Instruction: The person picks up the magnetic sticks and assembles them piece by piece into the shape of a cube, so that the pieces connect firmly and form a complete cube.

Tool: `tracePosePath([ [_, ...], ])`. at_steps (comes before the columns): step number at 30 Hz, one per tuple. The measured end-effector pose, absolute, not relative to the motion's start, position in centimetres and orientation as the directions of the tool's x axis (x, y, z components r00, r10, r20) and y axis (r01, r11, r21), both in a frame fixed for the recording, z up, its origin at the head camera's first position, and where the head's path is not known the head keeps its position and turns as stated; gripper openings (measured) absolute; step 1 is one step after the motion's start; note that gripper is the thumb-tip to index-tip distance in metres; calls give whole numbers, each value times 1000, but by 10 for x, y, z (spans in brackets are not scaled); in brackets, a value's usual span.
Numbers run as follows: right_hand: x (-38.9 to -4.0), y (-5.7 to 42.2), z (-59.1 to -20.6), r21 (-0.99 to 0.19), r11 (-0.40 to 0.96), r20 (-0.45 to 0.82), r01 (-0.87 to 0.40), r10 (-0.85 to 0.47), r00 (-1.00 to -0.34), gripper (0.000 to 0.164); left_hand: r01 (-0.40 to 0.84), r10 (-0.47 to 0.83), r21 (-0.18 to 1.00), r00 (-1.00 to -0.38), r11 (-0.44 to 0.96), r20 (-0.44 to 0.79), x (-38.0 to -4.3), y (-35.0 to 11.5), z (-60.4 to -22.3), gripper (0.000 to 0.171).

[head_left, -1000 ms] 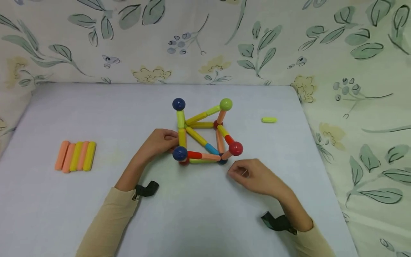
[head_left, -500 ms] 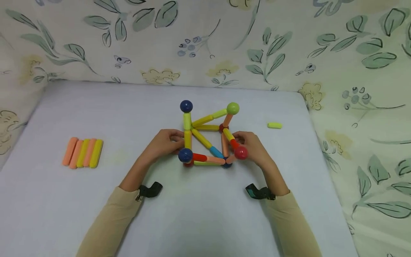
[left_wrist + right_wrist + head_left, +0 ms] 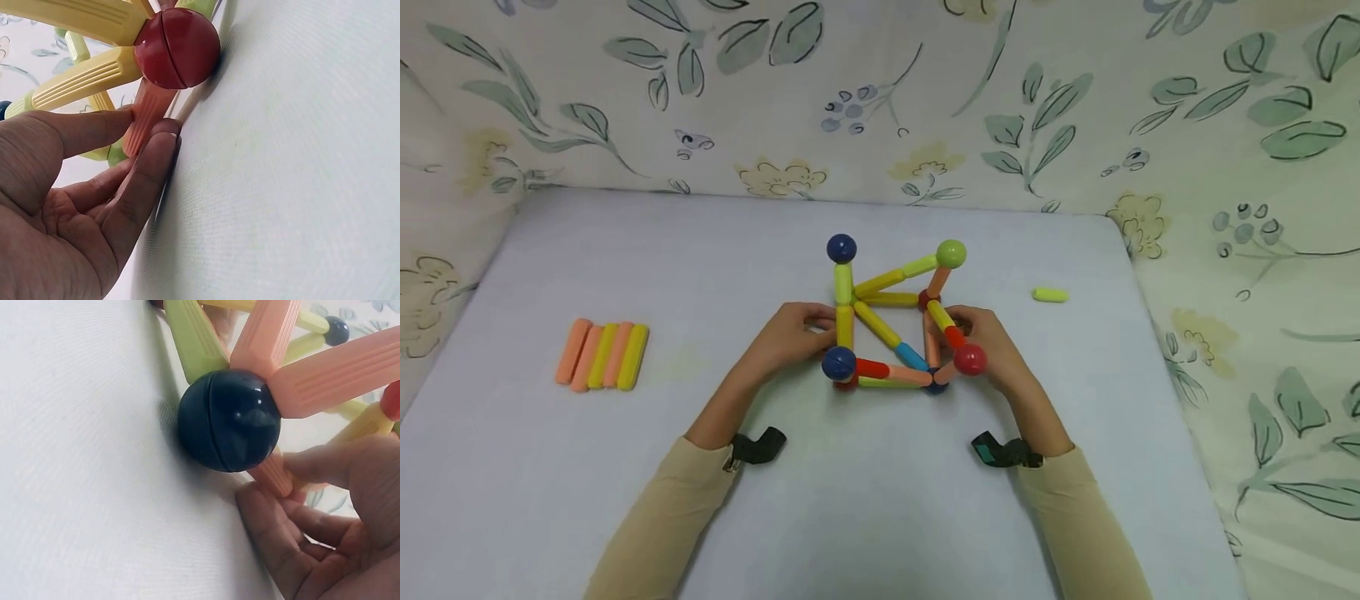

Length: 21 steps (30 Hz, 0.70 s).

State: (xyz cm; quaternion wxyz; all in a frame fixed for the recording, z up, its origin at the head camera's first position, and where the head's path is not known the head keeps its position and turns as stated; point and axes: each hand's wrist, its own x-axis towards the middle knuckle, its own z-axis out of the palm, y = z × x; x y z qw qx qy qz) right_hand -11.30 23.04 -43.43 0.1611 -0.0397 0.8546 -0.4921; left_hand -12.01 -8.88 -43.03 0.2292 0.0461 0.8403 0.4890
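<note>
A frame of magnetic rods and balls (image 3: 882, 323) stands on the table, with dark blue, green and red balls at its raised corners. My left hand (image 3: 793, 335) is at its left side. In the left wrist view its thumb and fingers pinch a salmon rod (image 3: 149, 115) low down, behind a red ball (image 3: 178, 49). At the opposite side my right hand (image 3: 988, 337) holds another low salmon rod (image 3: 273, 474) between thumb and fingers, just past a dark blue ball (image 3: 229, 420). The frame's sticks partly hide the fingertips in the head view.
Several salmon and yellow rods (image 3: 602, 354) lie side by side on the white table (image 3: 880, 508) at the left. One short lime rod (image 3: 1049, 295) lies alone right of the frame. Floral cloth (image 3: 850, 150) hangs behind the table.
My right hand has gone from the frame's front right corner to its right side and taken hold of a low rod there. The left hand keeps its place; the head view has shifted slightly.
</note>
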Motion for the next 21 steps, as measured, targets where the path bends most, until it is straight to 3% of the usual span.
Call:
tracePosePath([
  [7, -116, 233, -435, -881, 460, -238, 113, -223, -945, 82, -136, 295, 840, -897, 525, -330, -125, -90, -429, 50],
  [16, -117, 236, -444, -889, 452, -203, 73, -247, -948, 60, -135, 307, 837, -890, 530, -338, -126, -91, -431, 52],
  [21, -113, 239, -444, -876, 477, -214, 75, -244, -946, 61, -137, 310, 836, -887, 531, -343, -122, -89, -433, 52],
])
